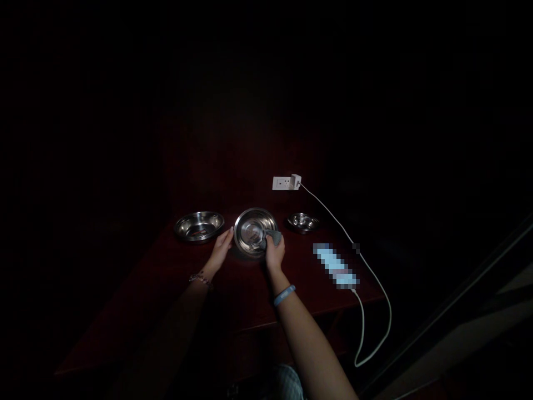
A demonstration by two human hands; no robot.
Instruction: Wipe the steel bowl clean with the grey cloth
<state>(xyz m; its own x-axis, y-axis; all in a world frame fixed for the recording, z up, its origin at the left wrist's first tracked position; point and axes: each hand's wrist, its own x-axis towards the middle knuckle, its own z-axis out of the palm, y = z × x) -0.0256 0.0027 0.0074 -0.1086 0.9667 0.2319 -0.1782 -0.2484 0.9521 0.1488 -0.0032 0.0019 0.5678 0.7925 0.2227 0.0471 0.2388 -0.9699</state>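
Note:
A shiny steel bowl (250, 219) is tilted up above the table, its inside facing me. My left hand (220, 248) grips its left rim, with the thumb in front and the other fingers partly hidden. In my right hand (275, 254) is a bunched grey cloth (271, 239), pressed against the right inner side of the bowl. A wider steel bowl (199, 225) sits to the left of my left hand. To the right of the held bowl stands a smaller steel bowl (303, 223).
The dark red table (245, 303) has its front edge near me. A blurred, lit phone-like object (336, 266) lies at right, with a white cable (389, 316) looping past the edge to a charger (296, 180) in the wall socket (281, 183). The surroundings are very dark.

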